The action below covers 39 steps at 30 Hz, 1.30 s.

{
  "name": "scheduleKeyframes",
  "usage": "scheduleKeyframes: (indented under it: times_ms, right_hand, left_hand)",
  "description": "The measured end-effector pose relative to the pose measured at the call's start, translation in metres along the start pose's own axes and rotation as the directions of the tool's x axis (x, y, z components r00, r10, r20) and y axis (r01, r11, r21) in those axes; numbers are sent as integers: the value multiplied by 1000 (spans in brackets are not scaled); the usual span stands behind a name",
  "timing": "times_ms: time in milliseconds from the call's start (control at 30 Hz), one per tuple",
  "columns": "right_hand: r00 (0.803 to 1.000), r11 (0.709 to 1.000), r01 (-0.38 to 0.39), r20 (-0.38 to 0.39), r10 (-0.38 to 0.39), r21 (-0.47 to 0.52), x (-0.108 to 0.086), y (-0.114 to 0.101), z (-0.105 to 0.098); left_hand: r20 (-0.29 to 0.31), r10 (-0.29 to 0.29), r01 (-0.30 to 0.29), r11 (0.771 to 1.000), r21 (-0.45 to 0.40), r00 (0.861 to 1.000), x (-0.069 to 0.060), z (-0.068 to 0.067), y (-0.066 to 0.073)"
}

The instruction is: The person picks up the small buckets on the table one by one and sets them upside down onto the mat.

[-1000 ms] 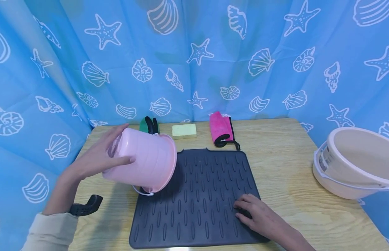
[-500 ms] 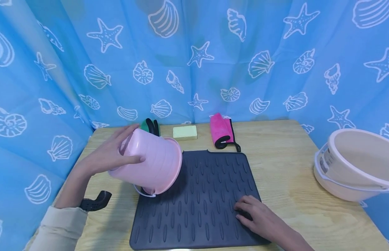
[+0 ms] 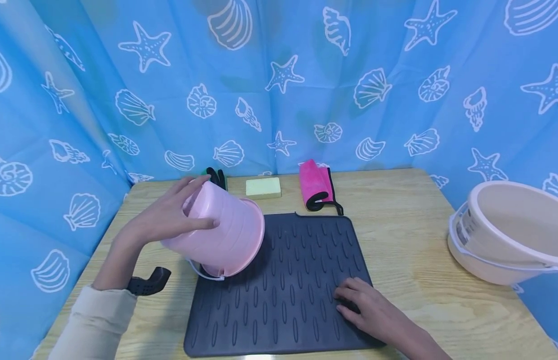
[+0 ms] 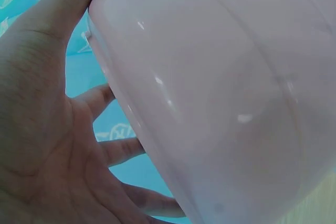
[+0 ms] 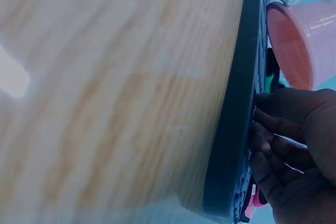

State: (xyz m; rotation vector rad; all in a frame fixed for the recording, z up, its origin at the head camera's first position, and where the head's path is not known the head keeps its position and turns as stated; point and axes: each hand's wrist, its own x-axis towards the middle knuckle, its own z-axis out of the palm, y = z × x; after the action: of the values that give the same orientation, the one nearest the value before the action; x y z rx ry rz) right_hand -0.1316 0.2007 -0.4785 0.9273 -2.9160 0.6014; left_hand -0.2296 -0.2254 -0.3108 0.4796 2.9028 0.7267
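Note:
My left hand (image 3: 170, 215) grips a pink bucket (image 3: 235, 232) around its base. In the left wrist view, the fingers spread along the edge of the bucket (image 4: 210, 77). It is tipped on its side, mouth facing right and somewhat down over the left part of a black ridged mat (image 3: 279, 305); whether the rim touches the mat I cannot tell. A thin handle (image 3: 205, 275) hangs below the rim. My right hand (image 3: 371, 312) rests on the mat's right side with loosely bent fingers, and the right wrist view shows these fingers (image 5: 273, 156) against its surface.
A larger cream bucket (image 3: 486, 260) stands at the table's right edge. Along the back lie a pale yellow sponge (image 3: 263, 187), a folded pink cloth (image 3: 314, 185) with black trim, and a black and green item (image 3: 217, 177) partly behind the pink bucket. A blue curtain (image 3: 279, 30) surrounds the table.
My left hand has carried the pink bucket a little to the right, and its mouth now tilts slightly further down. The right hand stays in place on the mat.

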Motion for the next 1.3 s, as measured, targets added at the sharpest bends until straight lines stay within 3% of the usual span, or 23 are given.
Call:
scheduleKeyframes:
  times_ms: [433, 767, 1067, 1300]
  right_hand:
    - [1000, 1000, -19, -6, 19, -17, 1, 0, 4]
    - [1000, 1000, -21, -1, 21, -10, 1, 0, 3]
    - [1000, 1000, -21, 2, 21, 7, 0, 1, 4]
    - [1000, 1000, -17, -1, 17, 13, -1, 1, 3]
  left_hand:
    - [57, -23, 20, 999, 48, 998, 13, 7, 21]
    - [76, -24, 15, 993, 118, 997, 23, 19, 36]
    - [76, 8, -21, 985, 174, 997, 32, 29, 45]
    - [80, -5, -11, 980, 198, 997, 36, 34, 55]
